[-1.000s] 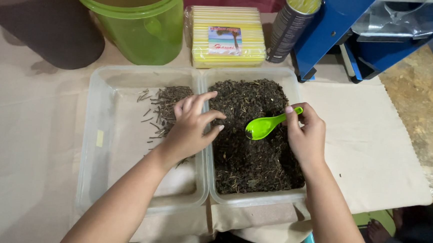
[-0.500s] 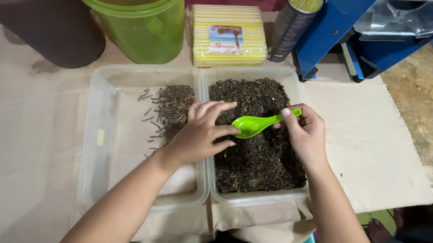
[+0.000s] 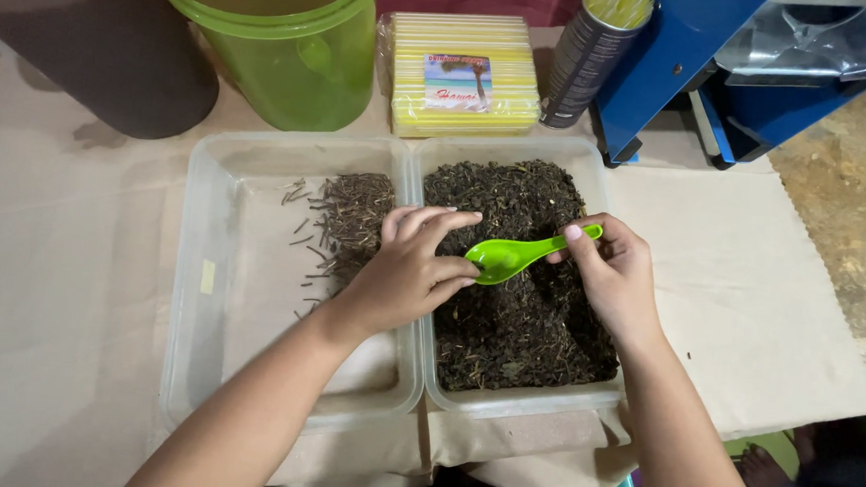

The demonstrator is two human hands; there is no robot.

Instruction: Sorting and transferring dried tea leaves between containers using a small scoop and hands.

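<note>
While sorting: the left hand (image 3: pixel 406 272) is hovering half-curled, holding nothing, fingertips beside the spoon bowl.
Spoon grip: the right hand (image 3: pixel 611 275) is pinching the green spoon (image 3: pixel 512 258) by its handle; keeping it level matters.
Leaves: the dark leaves (image 3: pixel 519 309) are lying under both hands.

Hidden and cut off around the spoon grip

Handle end of green spoon (image 3: pixel 520 258) buried under right hand (image 3: pixel 613 277); leaves beneath left hand (image 3: pixel 403 277) covered, just left of the grip. Farther up, green bucket (image 3: pixel 285 39), dark tub (image 3: pixel 84 47) and blue machine (image 3: pixel 755 63) cropped by top edge.
</note>
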